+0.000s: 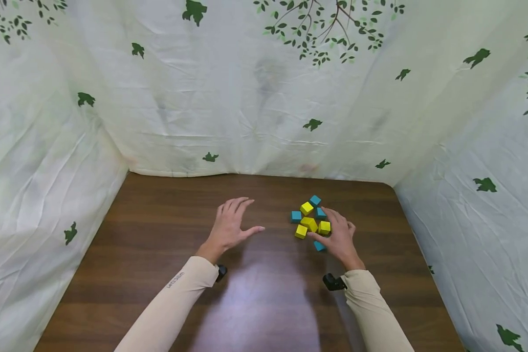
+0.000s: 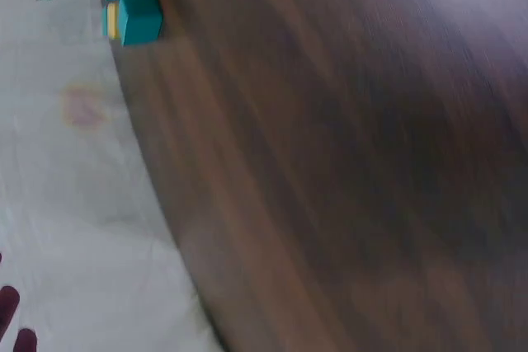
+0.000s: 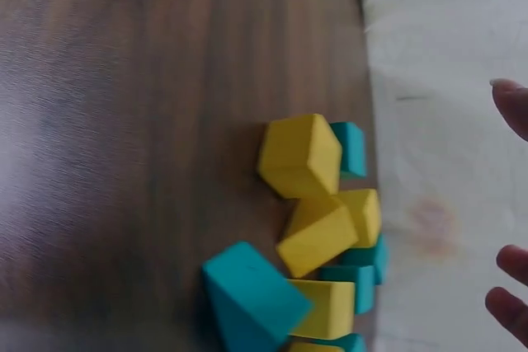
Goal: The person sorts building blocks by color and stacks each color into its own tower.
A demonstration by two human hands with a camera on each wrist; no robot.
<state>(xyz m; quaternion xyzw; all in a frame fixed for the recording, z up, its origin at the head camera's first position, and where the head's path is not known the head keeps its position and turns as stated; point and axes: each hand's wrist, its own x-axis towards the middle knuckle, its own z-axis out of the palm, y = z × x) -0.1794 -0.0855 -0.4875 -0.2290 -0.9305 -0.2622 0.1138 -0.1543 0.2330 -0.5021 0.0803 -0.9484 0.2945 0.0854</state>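
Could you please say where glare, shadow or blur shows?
Head view: pale glare on the brown wood-grain table, dark shadows beside both beige-sleeved arms; left wrist view: glare at top right, grain softly blurred; right wrist view: glare at left edge, yellow and teal cubes slightly soft.

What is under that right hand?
A blue cube peeks out from under the right hand, near its thumb. The cube's remainder and anything beneath the palm are covered in the head view.
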